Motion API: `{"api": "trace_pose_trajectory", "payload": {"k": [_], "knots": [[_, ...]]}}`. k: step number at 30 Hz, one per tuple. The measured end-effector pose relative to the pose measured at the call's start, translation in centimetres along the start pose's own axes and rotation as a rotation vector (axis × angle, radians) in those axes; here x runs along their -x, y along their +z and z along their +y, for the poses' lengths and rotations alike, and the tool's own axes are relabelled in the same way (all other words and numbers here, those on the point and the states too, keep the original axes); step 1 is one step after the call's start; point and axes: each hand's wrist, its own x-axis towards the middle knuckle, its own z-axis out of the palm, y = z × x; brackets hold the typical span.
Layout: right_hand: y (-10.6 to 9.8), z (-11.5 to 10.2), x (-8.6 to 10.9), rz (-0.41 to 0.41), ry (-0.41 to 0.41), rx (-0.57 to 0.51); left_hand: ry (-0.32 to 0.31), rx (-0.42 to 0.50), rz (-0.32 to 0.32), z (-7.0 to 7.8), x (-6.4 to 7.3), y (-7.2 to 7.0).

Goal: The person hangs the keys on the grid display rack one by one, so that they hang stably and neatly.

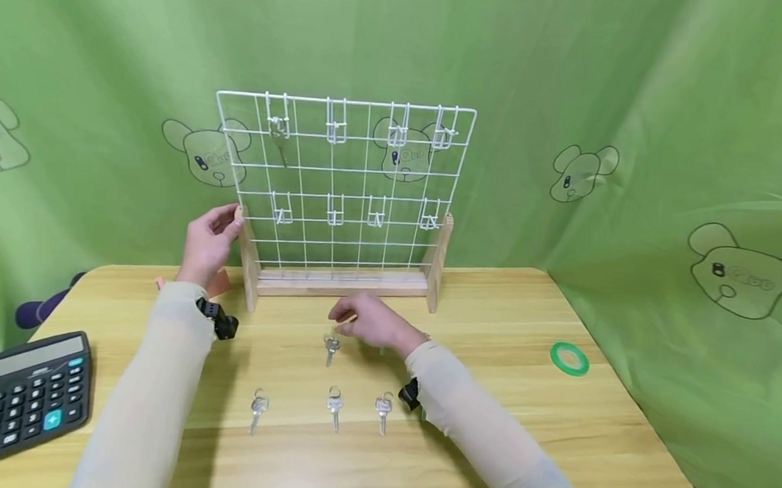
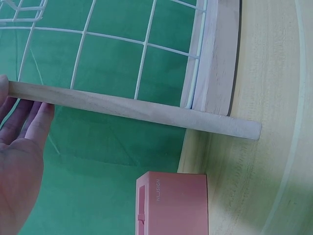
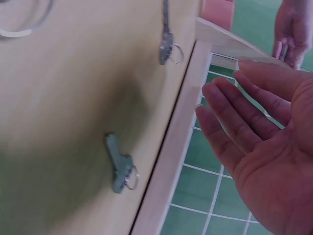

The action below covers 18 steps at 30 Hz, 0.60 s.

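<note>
My left hand grips the top of the left wooden post of a white wire grid rack, thumb on one side and fingers on the other. One key hangs from the rack's upper left hook. My right hand is over the table just in front of the rack's base, fingers loosely bent and holding nothing. Close by its fingertips lies a key with a ring. Nearer the front are more ringed keys. My right arm partly covers others.
A black calculator lies at the table's left. Behind my left wrist sits a pink box. A green ring-shaped roll lies to the right. Several bare hooks are on the grid, and a green curtain surrounds the table.
</note>
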Motion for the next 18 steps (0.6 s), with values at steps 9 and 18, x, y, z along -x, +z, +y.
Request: {"api": "trace_pose_trajectory", "payload": {"k": [9, 18], "knots": [[1.7, 0.5, -0.6, -0.022, 0.015, 0.029, 0.006, 0.009, 0.008, -0.1, 0.1, 0.1], [2.6, 0.7, -1.3, -0.029, 0.011, 0.101, 0.012, 0.016, 0.003, -0.2, 0.2, 0.1]]}}
